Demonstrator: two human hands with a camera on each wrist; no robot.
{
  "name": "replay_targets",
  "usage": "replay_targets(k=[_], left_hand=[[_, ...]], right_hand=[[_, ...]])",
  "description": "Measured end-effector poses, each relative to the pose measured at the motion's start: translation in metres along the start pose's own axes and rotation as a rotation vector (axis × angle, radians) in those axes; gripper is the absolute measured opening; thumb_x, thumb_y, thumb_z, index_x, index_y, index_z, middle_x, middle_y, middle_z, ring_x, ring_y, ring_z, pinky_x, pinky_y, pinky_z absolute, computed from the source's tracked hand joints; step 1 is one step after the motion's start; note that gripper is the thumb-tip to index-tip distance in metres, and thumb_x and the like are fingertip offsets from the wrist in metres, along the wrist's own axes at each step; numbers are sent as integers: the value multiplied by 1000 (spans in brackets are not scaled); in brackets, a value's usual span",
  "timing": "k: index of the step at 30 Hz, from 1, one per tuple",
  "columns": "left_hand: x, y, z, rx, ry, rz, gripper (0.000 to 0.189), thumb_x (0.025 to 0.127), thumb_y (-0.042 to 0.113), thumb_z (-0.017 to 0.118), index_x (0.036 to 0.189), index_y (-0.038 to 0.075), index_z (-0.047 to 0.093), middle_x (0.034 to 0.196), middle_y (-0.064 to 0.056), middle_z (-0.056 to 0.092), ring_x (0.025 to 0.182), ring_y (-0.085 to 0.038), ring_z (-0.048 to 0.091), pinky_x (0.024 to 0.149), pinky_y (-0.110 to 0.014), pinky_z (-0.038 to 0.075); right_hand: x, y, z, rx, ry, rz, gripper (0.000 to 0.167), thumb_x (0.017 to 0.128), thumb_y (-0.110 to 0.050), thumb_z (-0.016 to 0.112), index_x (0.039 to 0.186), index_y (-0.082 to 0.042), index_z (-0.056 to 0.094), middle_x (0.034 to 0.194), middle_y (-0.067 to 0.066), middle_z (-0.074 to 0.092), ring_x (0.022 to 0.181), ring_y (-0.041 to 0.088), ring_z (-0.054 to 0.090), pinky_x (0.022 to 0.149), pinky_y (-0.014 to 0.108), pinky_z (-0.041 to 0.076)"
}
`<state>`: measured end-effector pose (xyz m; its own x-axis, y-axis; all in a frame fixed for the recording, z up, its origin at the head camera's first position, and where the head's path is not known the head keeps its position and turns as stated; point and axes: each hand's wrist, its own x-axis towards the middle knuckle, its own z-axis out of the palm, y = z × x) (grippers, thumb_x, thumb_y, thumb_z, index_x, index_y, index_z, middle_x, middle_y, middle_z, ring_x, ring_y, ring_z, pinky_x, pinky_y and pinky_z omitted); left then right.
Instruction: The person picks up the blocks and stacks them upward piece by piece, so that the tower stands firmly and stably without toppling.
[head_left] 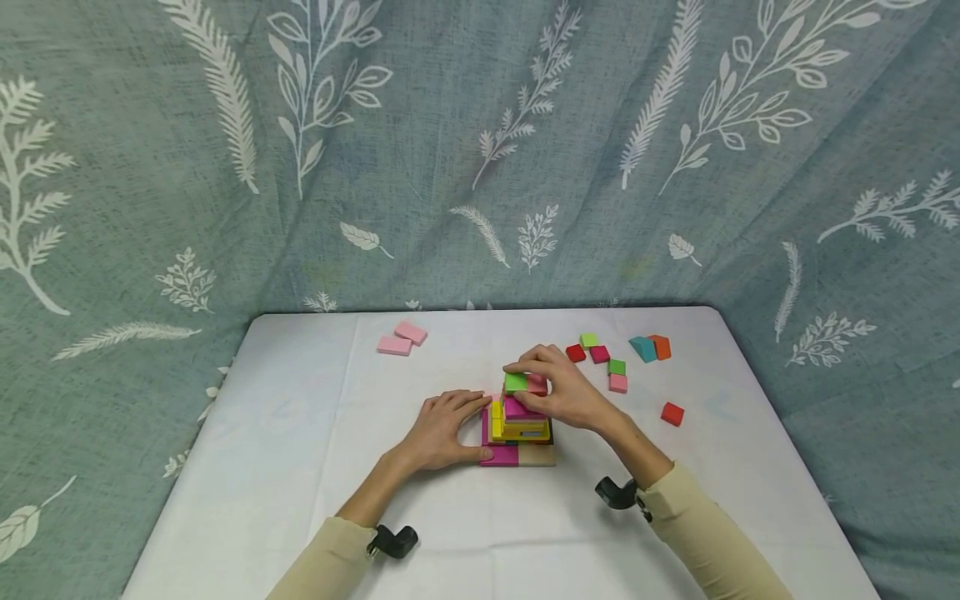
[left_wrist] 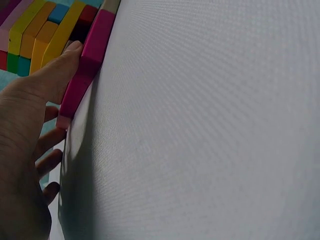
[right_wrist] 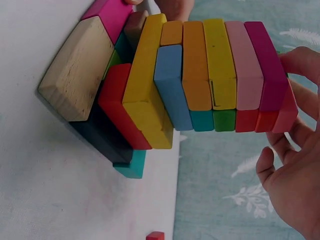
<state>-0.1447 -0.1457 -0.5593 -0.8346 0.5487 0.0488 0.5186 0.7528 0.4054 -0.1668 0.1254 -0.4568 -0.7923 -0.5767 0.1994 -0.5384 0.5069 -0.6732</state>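
Note:
A tower of coloured wooden blocks (right_wrist: 222, 65) rises from a wider base in the middle of the table. My left hand (head_left: 444, 431) rests at the base's left side, fingers spread and fairly straight. Its thumb touches a magenta block (left_wrist: 96, 42) at the front, beside a plain wood block (head_left: 537, 455). At the top my right hand (head_left: 566, 390) pinches a green block (head_left: 515, 383) and a pink block (head_left: 536, 384) between thumb and fingers. Under them lies a flat magenta block (right_wrist: 267, 70), above a light pink block (right_wrist: 244, 65) and yellow and orange ones.
Two light pink blocks (head_left: 393, 345) lie at the back left. Several small red and green cubes, with a pink cube (head_left: 618, 383), are scattered behind my right hand. Near them are a teal block (head_left: 642, 349) and an orange block (head_left: 661, 347). A red block (head_left: 672, 414) lies farther right.

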Motion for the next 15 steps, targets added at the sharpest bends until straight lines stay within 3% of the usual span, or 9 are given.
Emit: replay_targets(k=[15], left_hand=[[0,0,0,4,-26,-16,96,79,79,62,157,28,38,157,3,41,144,-23,34,111,-55,28]], right_hand=[[0,5,2,7,-12,7,41,91,-22,74,132,-19,68,121,-3,58,118,18,46,98,48,45]])
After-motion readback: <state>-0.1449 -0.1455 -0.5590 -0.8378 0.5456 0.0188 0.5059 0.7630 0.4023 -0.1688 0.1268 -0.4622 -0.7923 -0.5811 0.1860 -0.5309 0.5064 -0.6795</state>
